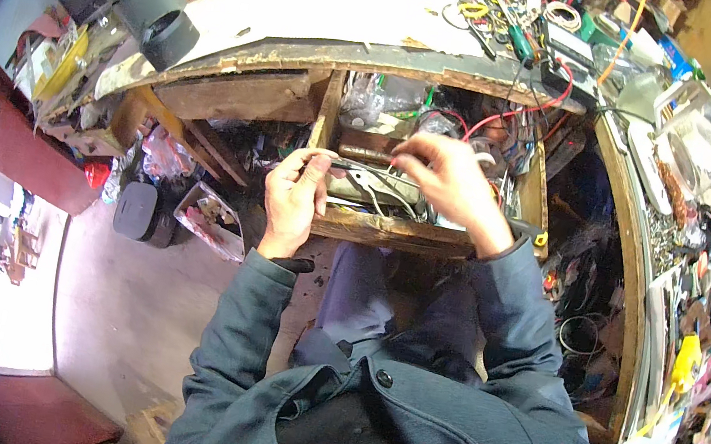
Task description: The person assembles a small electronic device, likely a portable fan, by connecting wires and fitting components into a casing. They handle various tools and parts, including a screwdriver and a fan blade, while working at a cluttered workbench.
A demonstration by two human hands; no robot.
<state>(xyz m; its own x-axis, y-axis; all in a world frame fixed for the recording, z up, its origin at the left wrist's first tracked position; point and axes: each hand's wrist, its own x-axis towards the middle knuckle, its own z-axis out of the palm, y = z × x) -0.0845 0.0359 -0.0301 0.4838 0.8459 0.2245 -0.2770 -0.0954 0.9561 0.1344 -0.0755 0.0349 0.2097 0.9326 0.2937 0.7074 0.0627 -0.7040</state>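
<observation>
My left hand (293, 196) pinches the end of a thin dark cable (362, 169) in front of an open wooden drawer (391, 233). The cable runs right toward my right hand (447, 181), which is over the drawer with fingers curled on the cable's other part. The drawer is packed with wires, a red wire (519, 113), clear plastic bags (383, 98) and small parts. Whether the right fingers also hold a small part is hidden.
A worn wooden workbench (326, 52) with a pale top spans above the drawer, with a dark cylinder (167, 38) at left and pliers, tape rolls and tools at back right. A cluttered shelf runs down the right. A black box (136, 210) and clear container (211, 219) sit on the floor.
</observation>
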